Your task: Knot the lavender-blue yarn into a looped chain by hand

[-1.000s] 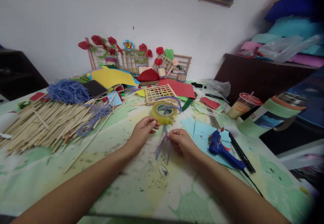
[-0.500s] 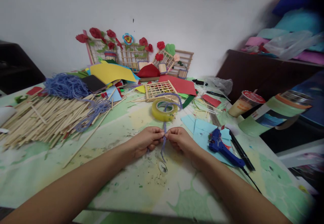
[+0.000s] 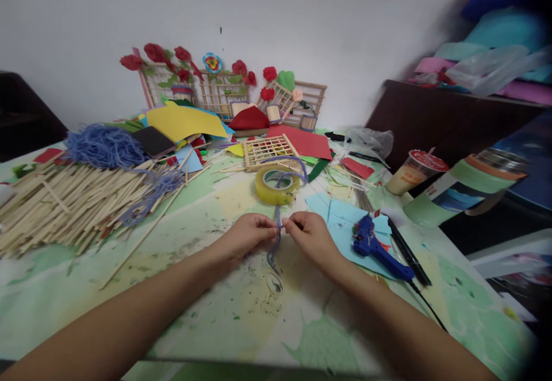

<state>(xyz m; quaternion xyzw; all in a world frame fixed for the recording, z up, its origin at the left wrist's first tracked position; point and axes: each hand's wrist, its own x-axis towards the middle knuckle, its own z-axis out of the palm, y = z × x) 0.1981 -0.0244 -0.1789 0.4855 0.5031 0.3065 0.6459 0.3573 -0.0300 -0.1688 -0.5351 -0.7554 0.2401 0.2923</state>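
Between my hands runs a strand of purple-blue yarn (image 3: 278, 214), its short end dangling below my fingers. My left hand (image 3: 252, 233) pinches the yarn between thumb and forefinger. My right hand (image 3: 308, 234) is closed in a pinch on the same strand, its fingertips close to the left ones. Just beyond my hands lies a roll of yellowish clear tape (image 3: 262, 188), and the yarn passes over it. Behind the roll rests a small lattice of thin wooden sticks (image 3: 271, 150), with a loop of the yarn at its near edge.
Left are a heap of wooden sticks (image 3: 73, 208) and a yarn tangle (image 3: 103, 146). A blue glue gun (image 3: 379, 251) lies on light-blue paper (image 3: 340, 229) at right, near a cup (image 3: 416, 171) and a green bottle (image 3: 457, 188). Stick trellises with red paper flowers (image 3: 155, 53) stand against the wall.
My right fingertips have shifted slightly apart from my left ones. The yarn's hanging end has moved a little to the left. The whole view has shifted slightly.
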